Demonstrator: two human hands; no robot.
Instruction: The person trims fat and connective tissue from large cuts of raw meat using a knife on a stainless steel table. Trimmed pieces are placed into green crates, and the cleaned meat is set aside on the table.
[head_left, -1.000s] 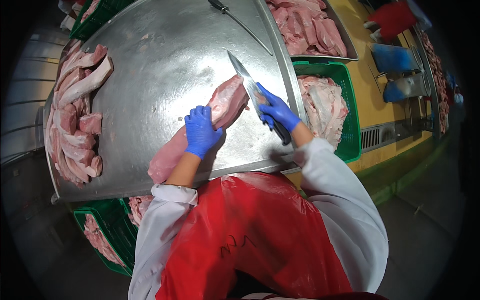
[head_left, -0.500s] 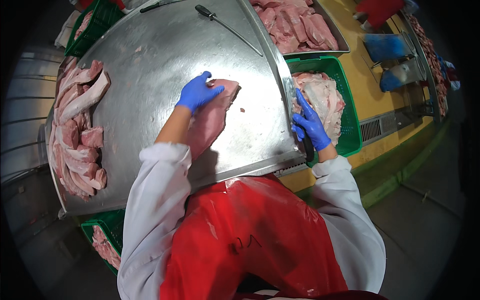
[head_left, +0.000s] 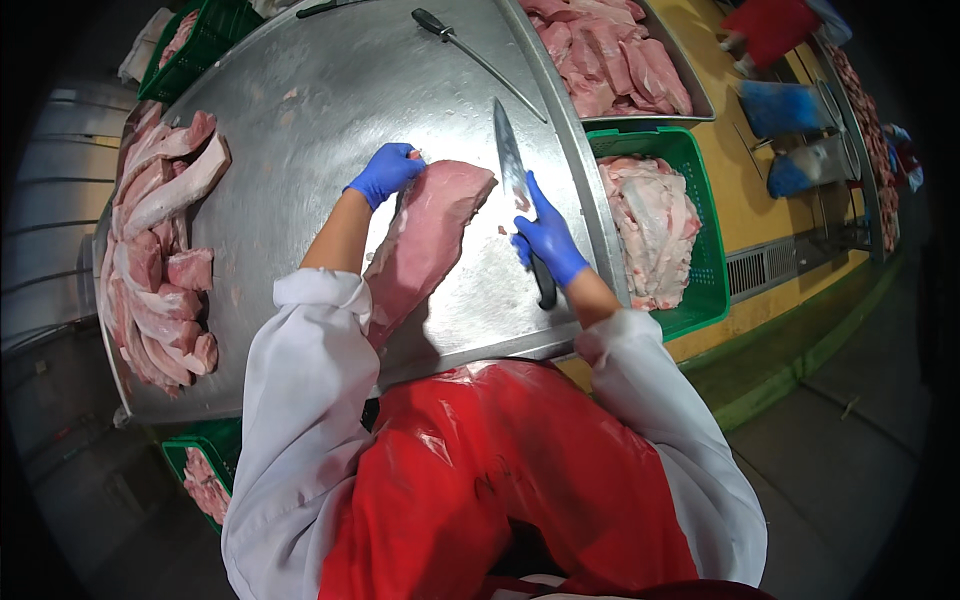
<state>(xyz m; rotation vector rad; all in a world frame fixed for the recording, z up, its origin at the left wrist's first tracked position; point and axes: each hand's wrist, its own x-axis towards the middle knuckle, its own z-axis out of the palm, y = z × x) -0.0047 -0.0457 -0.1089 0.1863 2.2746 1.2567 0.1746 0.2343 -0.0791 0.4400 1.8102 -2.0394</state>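
A long pink slab of raw meat (head_left: 430,220) lies on the steel table in front of me. At its far left end is my blue-gloved left hand (head_left: 385,173), its fingers closed on a small bit of pink meat that shows at the fingertips. Whether that bit is joined to the slab is hard to see. My right hand (head_left: 550,238), also gloved in blue, grips a knife (head_left: 511,153) by its black handle, to the right of the slab. The blade points away from me, apart from the meat. Small scraps lie by the blade.
Cut meat strips (head_left: 160,260) are heaped along the table's left side. A sharpening steel (head_left: 480,65) lies at the far side. Beyond the raised right edge stand a green crate (head_left: 712,250) of pale trimmings and a metal tray (head_left: 697,95) of meat. Another person (head_left: 765,25) is at far right.
My right hand brought the knife from over the table's right edge in beside the slab. The left hand slid slightly left off the slab's top, and its fingers closed.
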